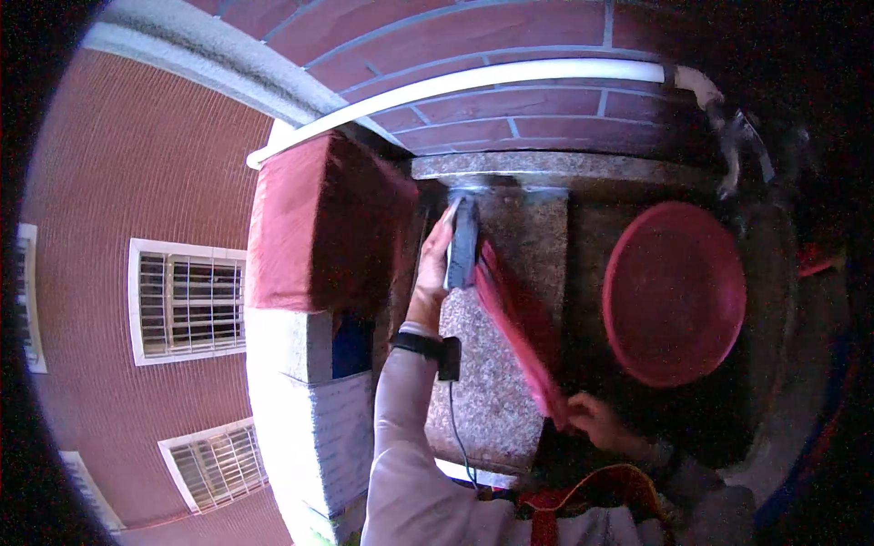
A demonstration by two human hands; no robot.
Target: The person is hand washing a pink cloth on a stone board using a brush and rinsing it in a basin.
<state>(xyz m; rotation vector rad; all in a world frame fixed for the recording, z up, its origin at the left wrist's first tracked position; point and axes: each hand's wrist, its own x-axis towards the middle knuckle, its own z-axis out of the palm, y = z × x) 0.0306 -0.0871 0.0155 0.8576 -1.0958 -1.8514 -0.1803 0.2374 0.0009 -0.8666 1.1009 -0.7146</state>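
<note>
My left hand [434, 256] grips a dark grey shoe [463, 243], held on edge with its sole to the right, over the far part of a speckled stone slab [478, 382]. A length of pink material [515, 334], cloth or thin plastic, I cannot tell which, stretches from beside the shoe down to the lower right. Its near end is pinched by the fingers of my right hand [601, 420], which is blurred. To the right of the slab, a round red basin [676, 293] sits in a dark recess. My left wrist wears a black band with a small box and cable.
A white pipe [491, 78] crosses the brick wall [532, 34] and leads to a tap [730, 150] at the upper right. A red-covered box shape [321, 232] stands left of the slab. Past it are barred windows [188, 300] in a building wall.
</note>
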